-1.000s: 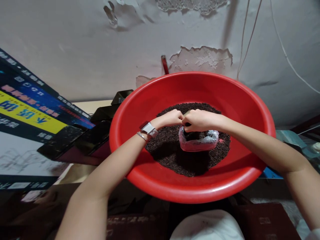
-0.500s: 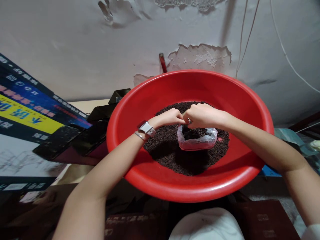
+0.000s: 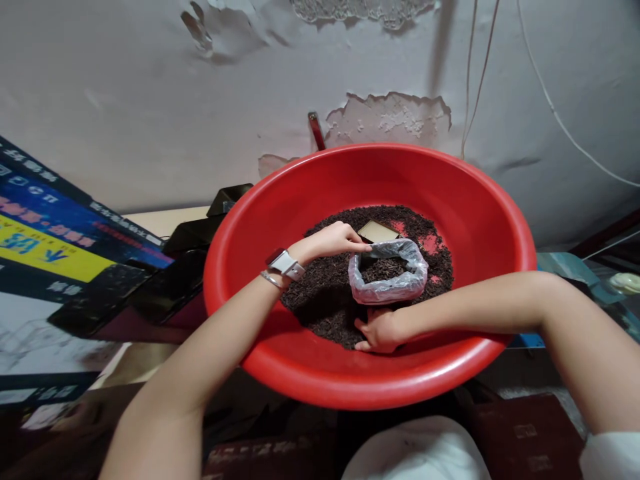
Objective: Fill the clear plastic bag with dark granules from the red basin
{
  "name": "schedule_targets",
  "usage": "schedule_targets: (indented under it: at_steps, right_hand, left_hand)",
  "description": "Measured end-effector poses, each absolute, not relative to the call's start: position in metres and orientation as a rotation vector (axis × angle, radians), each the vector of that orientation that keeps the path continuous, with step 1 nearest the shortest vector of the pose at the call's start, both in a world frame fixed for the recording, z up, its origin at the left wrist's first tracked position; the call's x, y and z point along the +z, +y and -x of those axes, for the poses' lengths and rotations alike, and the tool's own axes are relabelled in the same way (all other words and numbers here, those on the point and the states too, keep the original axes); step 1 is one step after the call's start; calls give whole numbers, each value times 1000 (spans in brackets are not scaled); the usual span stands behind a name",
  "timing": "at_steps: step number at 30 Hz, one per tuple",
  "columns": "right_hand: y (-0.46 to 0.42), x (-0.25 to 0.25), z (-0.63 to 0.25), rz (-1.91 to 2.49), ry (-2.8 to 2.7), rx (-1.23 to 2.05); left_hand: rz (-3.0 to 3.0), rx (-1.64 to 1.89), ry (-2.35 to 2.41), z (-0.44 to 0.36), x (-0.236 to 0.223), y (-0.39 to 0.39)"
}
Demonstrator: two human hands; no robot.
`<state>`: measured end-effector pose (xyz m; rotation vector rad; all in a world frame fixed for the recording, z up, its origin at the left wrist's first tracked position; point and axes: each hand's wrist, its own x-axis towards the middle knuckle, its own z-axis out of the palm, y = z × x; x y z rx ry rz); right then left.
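A clear plastic bag [image 3: 387, 288] stands with its mouth spread wide in a red basin [image 3: 370, 387], part filled with dark loose bits [image 3: 383, 268] that look like tea leaves. More of the same dark bits [image 3: 325, 293] cover the basin's bottom around it. My left hand [image 3: 340, 240] pinches the bag's rim at its left back corner. In front of the bag, my right hand [image 3: 381, 331] rests low in the dark bits with fingers apart; its fingertips are partly hidden. Behind the bag lies a pale rectangular piece [image 3: 379, 231] with a gold-coloured edge.
Black trays [image 3: 165, 293] stand against the basin's left side, beside a printed box [image 3: 45, 247]. A peeling wall [image 3: 225, 113] rises behind. White cables [image 3: 560, 120] hang at the right. Dark red boxes [image 3: 530, 433] are below the basin.
My right hand has left the bag's back rim and come down to the dark bits in front of it. The pale rectangular piece now shows behind the bag. My left hand stays at the rim.
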<state>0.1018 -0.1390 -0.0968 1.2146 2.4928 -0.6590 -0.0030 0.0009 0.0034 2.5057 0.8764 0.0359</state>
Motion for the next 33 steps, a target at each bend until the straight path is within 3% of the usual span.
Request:
schedule_targets:
  at_steps: [10,19,26,33]
  right_hand:
    - [-150,-91,-108,-1386,2341,-878]
    - [-144,-89,-102,-1189,2410,-960]
    - [-144,-67,-95,-1149,2528,-817]
    - [-154,-23,-91,-986,2870,-454]
  left_hand:
    - [-2488,34,852,4,2,1]
    - [-2482,31,844,4,3,1]
    - [-2491,25,865,3,4,1]
    - [-2485,59,846,4,3,-1]
